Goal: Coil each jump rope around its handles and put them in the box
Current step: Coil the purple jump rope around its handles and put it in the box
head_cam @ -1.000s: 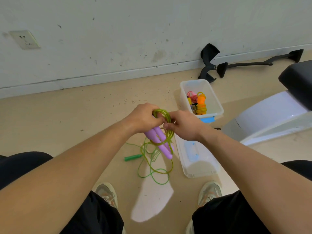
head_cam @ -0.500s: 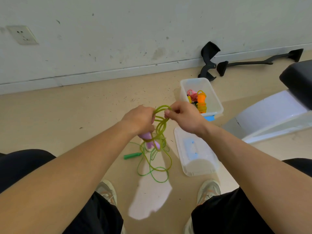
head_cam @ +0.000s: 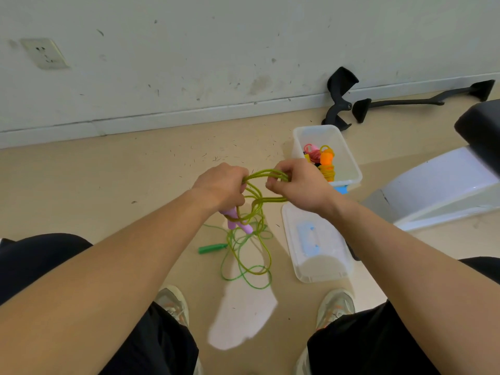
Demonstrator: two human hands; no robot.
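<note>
My left hand (head_cam: 220, 186) grips two purple handles (head_cam: 238, 223) of a yellow-green jump rope (head_cam: 259, 190); the handle tips stick out below my fist. My right hand (head_cam: 300, 185) pinches a bundle of the rope's loops and holds them stretched out to the right of the left hand. More of the rope hangs down from the handles. On the floor beneath lies a green jump rope (head_cam: 243, 269) in loose loops with one green handle (head_cam: 212, 248) showing. The clear plastic box (head_cam: 349, 158) stands to the right and holds coiled orange and pink ropes (head_cam: 323, 158).
The box's clear lid (head_cam: 316, 244) lies flat on the floor below my right hand. Black equipment parts (head_cam: 341, 98) lie against the wall. A white and black machine (head_cam: 446, 180) fills the right side. My shoes (head_cam: 334, 307) and knees are at the bottom.
My hands have moved apart, the right one pulling the rope loops out to the right. The purple handles now hang lower out of my left fist.
</note>
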